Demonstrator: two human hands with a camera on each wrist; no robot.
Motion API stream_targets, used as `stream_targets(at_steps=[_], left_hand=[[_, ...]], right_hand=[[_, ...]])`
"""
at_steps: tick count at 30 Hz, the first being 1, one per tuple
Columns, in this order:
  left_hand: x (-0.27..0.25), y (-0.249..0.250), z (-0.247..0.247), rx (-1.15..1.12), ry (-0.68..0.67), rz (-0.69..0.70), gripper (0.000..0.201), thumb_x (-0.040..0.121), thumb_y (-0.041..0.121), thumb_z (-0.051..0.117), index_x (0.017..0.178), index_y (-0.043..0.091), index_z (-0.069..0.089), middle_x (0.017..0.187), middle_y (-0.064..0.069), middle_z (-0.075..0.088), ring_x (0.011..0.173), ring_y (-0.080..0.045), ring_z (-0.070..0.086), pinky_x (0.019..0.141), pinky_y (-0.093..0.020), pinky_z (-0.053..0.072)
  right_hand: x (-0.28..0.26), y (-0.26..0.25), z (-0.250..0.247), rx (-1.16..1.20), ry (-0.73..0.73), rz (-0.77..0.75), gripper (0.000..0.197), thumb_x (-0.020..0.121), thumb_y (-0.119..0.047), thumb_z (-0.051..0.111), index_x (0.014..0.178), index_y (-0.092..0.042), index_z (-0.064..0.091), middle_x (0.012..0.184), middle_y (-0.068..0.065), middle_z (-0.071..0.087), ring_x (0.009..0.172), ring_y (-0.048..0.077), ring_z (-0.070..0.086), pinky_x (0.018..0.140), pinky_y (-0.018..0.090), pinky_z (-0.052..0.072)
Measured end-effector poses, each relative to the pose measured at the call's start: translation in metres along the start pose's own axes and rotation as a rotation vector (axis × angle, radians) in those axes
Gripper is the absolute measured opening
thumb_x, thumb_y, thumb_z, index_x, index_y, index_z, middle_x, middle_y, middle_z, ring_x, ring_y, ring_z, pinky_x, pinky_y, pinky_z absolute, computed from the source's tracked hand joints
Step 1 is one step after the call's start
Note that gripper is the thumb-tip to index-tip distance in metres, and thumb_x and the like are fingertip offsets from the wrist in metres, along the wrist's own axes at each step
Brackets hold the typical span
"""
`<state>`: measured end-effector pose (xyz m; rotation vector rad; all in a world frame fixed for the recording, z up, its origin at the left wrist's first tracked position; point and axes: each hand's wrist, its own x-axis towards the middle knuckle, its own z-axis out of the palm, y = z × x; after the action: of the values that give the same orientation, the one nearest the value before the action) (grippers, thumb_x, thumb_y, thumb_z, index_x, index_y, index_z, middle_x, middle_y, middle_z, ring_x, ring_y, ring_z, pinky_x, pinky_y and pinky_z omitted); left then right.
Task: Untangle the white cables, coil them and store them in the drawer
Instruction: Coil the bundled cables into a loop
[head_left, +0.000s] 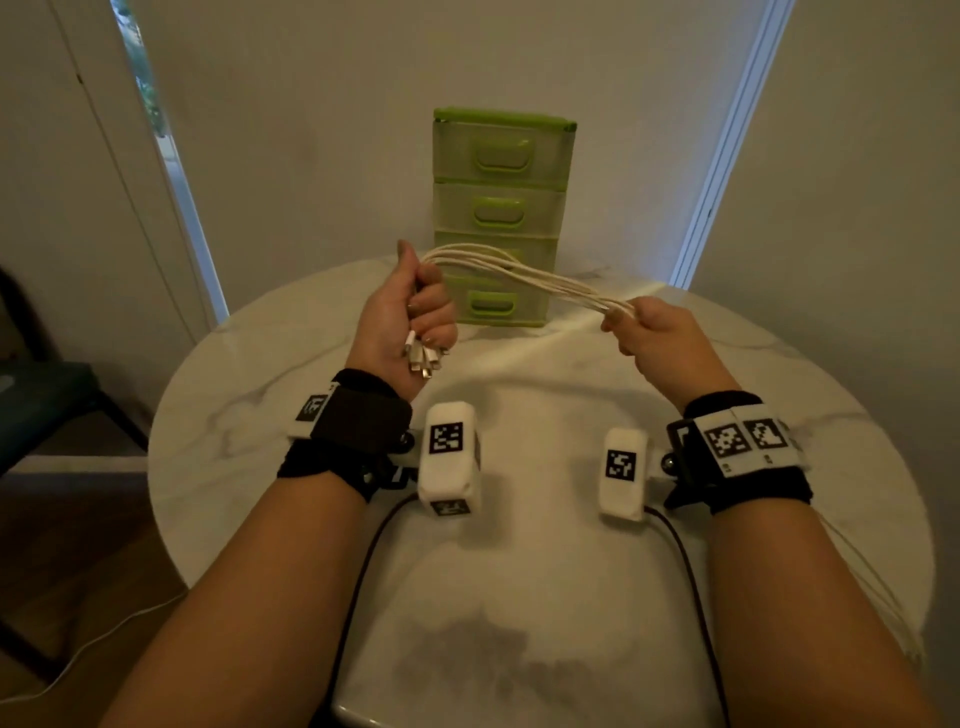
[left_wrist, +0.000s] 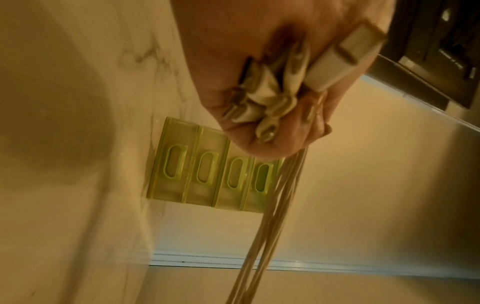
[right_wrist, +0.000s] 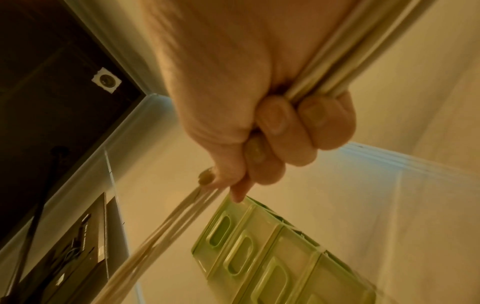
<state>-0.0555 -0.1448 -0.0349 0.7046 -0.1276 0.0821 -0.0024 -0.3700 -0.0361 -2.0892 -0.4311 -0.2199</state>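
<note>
Several white cables (head_left: 524, 273) run as one bundle between my two hands above the round marble table (head_left: 249, 384). My left hand (head_left: 415, 317) grips the bundle in a fist, with the plug ends (head_left: 423, 358) sticking out below it; the plug ends (left_wrist: 262, 96) show close in the left wrist view. My right hand (head_left: 649, 332) grips the same cables (right_wrist: 166, 224) further along, and their loose tails (head_left: 878, 587) hang off the table's right edge. The green drawer unit (head_left: 501, 208) stands behind the hands with all its drawers closed.
The drawer unit (left_wrist: 207, 170) sits at the far edge of the table against the wall. A dark chair (head_left: 47, 395) stands to the left of the table. Black wrist-camera leads (head_left: 363, 571) trail over the near tabletop. A thin white cord (head_left: 104, 639) lies on the floor.
</note>
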Motion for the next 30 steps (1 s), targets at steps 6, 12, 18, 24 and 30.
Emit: stream_targets(at_steps=[6,12,18,24,30], left_hand=[[0.005,0.002,-0.004,-0.05,0.027,0.072,0.046,0.099,0.05,0.025,0.067,0.02,0.04,0.037,0.007,0.029,0.027,-0.003,0.026,0.027,-0.013,0.021],[0.004,-0.011,0.005,0.084,0.078,0.14,0.045,0.098,0.051,0.023,0.069,0.02,0.039,0.041,0.01,0.027,0.032,-0.003,0.024,0.032,-0.016,0.025],[-0.005,-0.026,0.026,0.31,0.015,0.22,0.048,0.098,0.05,0.019,0.068,0.018,0.038,0.049,0.006,0.027,0.039,-0.007,0.026,0.038,-0.019,0.031],[-0.006,-0.042,0.045,0.54,-0.112,0.265,0.043,0.094,0.051,0.023,0.07,0.017,0.031,0.051,0.007,0.03,0.041,-0.008,0.03,0.041,-0.02,0.036],[-0.003,-0.042,0.041,0.597,-0.074,0.298,0.035,0.102,0.037,0.026,0.076,0.016,0.036,0.056,0.002,0.029,0.044,-0.01,0.03,0.042,-0.022,0.035]], right_hand=[[-0.009,0.005,-0.01,0.051,-0.247,0.188,0.02,0.095,-0.021,0.048,0.081,-0.017,0.063,0.063,0.001,0.048,0.047,0.014,0.041,0.045,0.024,0.037],[-0.01,0.002,-0.008,-0.001,-0.229,0.327,0.032,0.097,-0.031,0.041,0.075,-0.015,0.057,0.059,0.003,0.044,0.041,0.013,0.034,0.043,0.021,0.028],[0.005,-0.027,0.011,-0.059,0.043,0.221,0.032,0.098,-0.026,0.038,0.095,-0.003,0.06,0.073,0.004,0.049,0.058,0.015,0.04,0.05,0.024,0.029],[0.002,-0.064,0.028,-0.105,-0.132,0.211,0.031,0.099,-0.024,0.035,0.084,-0.006,0.056,0.068,0.007,0.047,0.054,0.017,0.04,0.049,0.026,0.033],[-0.017,-0.066,0.028,0.513,-0.289,0.211,0.026,0.095,-0.004,0.032,0.074,-0.011,0.046,0.065,0.004,0.041,0.041,0.008,0.028,0.039,0.019,0.022]])
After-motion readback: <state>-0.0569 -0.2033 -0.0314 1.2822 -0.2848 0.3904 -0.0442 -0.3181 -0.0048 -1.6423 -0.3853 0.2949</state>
